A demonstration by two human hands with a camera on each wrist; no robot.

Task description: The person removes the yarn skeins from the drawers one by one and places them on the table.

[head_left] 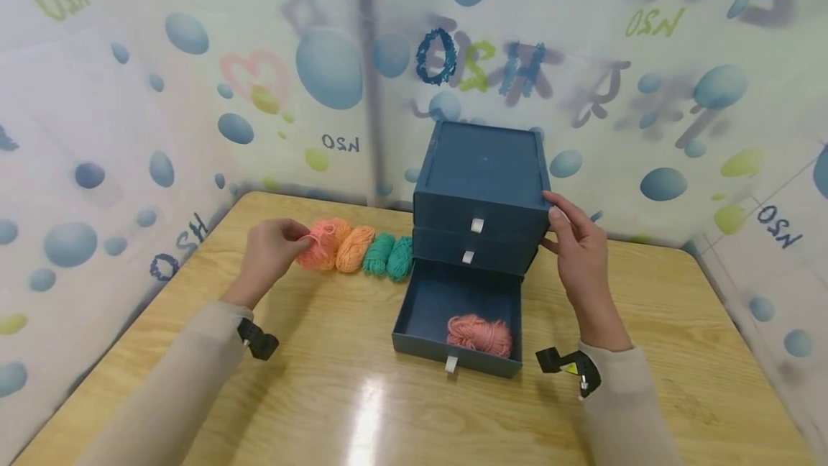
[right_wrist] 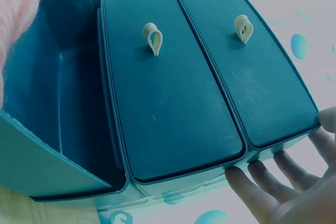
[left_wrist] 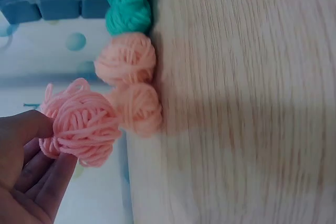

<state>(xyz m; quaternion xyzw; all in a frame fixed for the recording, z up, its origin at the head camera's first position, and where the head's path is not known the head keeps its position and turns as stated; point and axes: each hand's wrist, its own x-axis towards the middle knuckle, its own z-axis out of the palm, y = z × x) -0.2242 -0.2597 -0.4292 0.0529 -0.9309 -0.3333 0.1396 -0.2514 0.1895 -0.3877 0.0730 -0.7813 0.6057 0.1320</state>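
Note:
My left hand (head_left: 273, 254) pinches a pink yarn skein (left_wrist: 86, 124) between thumb and fingers, at the left end of a row of yarn. Beside it sit two orange yarn skeins (head_left: 354, 249), then two green ones (head_left: 379, 254). With fairly straight fingers, my right hand (head_left: 582, 254) touches the right side and front corner of a dark blue three-drawer box (head_left: 481, 164). The box's bottom drawer (head_left: 430, 300) is pulled out, and another pink skein (head_left: 480, 335) lies in its front right part. Both upper drawers (right_wrist: 173, 93) are closed.
Everything stands on a wooden table (head_left: 310, 365). A printed curtain (head_left: 388, 113) with blue and green dots hangs behind it and along both sides. Small white pull tabs (head_left: 477, 226) stick out from the drawer fronts.

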